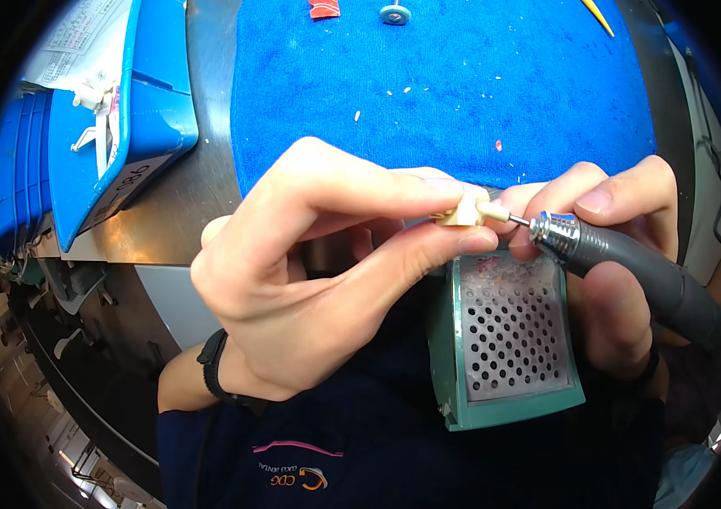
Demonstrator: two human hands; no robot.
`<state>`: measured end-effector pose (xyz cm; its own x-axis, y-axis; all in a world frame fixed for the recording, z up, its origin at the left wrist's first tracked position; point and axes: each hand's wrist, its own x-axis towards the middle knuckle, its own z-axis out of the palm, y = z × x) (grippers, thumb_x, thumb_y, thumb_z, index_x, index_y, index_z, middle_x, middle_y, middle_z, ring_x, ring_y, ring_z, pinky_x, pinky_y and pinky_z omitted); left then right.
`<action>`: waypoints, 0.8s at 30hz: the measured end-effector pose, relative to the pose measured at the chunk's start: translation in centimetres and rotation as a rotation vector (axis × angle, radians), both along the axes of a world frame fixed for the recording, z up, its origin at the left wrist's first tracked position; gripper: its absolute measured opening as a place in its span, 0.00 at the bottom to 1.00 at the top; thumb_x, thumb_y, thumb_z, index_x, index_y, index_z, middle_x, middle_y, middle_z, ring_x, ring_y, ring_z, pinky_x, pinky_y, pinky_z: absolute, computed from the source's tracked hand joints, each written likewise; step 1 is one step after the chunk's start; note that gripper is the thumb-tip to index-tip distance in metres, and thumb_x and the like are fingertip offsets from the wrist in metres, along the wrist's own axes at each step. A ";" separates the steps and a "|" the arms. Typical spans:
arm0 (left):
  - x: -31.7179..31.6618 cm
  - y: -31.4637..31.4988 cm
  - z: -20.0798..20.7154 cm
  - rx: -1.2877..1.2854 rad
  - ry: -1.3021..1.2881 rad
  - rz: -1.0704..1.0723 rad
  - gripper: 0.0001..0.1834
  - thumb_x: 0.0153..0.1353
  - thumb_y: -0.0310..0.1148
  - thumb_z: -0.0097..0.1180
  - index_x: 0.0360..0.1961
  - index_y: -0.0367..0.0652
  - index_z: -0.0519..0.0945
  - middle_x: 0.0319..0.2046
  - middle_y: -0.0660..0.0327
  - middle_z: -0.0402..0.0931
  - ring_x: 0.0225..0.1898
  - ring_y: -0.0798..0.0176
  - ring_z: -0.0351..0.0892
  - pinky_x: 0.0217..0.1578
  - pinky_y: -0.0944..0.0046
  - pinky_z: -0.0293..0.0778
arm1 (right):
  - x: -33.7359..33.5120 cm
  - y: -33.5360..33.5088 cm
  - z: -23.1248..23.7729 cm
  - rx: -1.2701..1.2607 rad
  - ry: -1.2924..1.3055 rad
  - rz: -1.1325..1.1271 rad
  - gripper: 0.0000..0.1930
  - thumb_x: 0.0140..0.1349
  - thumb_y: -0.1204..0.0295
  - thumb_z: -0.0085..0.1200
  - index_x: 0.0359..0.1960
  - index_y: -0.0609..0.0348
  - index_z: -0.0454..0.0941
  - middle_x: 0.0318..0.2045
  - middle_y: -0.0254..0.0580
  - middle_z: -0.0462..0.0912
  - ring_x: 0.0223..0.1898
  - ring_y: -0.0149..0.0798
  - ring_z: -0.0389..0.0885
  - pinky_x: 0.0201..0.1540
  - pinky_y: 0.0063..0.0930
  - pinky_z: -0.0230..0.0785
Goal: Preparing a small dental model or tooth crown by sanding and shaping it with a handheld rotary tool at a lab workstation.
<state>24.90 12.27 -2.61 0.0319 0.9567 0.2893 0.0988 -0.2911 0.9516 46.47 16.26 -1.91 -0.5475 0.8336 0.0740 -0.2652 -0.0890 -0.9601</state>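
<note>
Pinch of arched left hand [274, 284] on cream block [465, 211], curled right hand [615, 295] around handpiece [623, 256]

Numbered label [133, 180] on blue bin [159, 110]; lettered logo [299, 478] on navy garment [207, 450]

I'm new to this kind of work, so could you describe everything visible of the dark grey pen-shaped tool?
The dark grey tool has a thick, smooth-looking body, a shiny ridged collar that looks metal, and a thin shaft ending in a pale tip. Held by the right-hand fingers, it points up-left, its tip at a small cream piece. Whether it's spinning can't be told.
</note>
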 end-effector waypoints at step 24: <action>0.0 -0.2 0.8 -0.082 -0.017 0.010 0.19 0.54 0.07 0.66 0.42 0.32 0.73 0.37 0.39 0.85 0.43 0.50 0.89 0.45 0.56 0.88 | 0.0 0.3 0.6 0.010 -0.064 0.025 0.22 0.72 0.56 0.56 0.53 0.58 0.63 0.38 0.51 0.79 0.48 0.46 0.81 0.57 0.42 0.72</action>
<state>24.86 12.07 -1.77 0.0183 0.9775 0.2102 0.0849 -0.2110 0.9738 46.50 16.56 -1.36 -0.5723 0.8187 0.0466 -0.2014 -0.0852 -0.9758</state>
